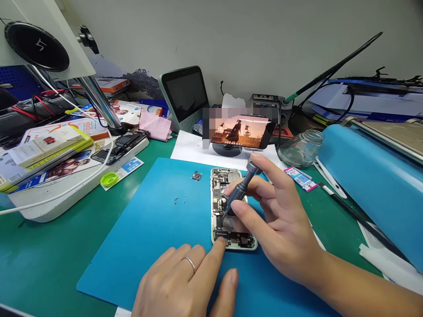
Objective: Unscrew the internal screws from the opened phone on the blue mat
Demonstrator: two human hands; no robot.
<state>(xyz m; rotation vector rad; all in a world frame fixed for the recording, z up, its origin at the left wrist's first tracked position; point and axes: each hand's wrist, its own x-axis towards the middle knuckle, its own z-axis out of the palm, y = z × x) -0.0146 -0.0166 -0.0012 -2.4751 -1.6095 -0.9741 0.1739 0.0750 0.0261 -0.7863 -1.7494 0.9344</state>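
An opened phone [220, 193] with its circuit boards bare lies on a blue work mat [155, 229]. My right hand [280, 220] is closed around a dark grey screwdriver [240, 188], whose tip touches the phone's middle. My left hand [188, 277] rests on the mat with fingers spread, its index fingertip pressing the phone's lower left corner; a ring sits on one finger. A small loose part [196, 176] and tiny screws [175, 200] lie on the mat to the left of the phone.
A propped phone playing a video [243, 131] stands behind the mat, beside a glass jar [300, 147]. A microscope stand [99, 101], a green cap [109, 178], boxes and cables crowd the left. A small screen [185, 94] is at the back. A rolled blue mat [373, 176] lies right.
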